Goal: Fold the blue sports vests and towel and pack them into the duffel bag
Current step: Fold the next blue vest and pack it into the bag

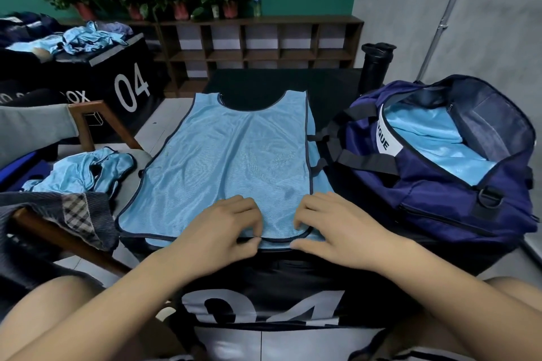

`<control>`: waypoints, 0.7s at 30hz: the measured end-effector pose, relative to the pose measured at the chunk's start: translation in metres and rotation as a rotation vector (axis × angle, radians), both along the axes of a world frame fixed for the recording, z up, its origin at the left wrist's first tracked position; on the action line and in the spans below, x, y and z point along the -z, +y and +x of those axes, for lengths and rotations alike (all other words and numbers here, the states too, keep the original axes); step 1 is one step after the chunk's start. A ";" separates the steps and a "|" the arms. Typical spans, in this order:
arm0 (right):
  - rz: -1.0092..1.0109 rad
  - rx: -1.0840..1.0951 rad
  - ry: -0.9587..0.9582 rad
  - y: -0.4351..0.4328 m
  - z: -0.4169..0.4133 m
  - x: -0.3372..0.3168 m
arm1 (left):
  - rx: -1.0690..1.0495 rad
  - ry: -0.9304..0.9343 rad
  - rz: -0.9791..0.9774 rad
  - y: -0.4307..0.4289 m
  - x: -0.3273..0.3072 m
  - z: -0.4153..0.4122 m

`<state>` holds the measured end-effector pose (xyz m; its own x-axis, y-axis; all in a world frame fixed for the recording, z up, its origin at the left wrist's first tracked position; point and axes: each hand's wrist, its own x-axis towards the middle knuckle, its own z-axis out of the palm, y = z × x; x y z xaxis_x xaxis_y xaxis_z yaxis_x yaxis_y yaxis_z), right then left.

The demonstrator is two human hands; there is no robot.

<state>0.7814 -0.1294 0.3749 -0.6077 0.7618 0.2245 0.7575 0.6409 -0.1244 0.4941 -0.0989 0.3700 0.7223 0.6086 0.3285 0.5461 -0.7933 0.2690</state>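
A light blue mesh vest with dark trim lies spread flat on a black box in front of me. My left hand pinches the vest's near hem between thumb and fingers. My right hand rests on the near right corner of the vest with its fingers curled on the fabric. To the right stands an open navy duffel bag with light blue fabric inside. A crumpled blue vest lies on a chair to the left, beside a grey checked towel.
A second black box marked 04 at far left carries more crumpled blue vests. A wooden chair stands left of my box. Low wooden shelves with potted plants line the green wall. A black bottle stands behind the bag.
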 end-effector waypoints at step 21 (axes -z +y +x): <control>0.177 0.081 0.180 0.004 0.017 -0.013 | -0.393 0.060 0.166 0.009 0.013 -0.048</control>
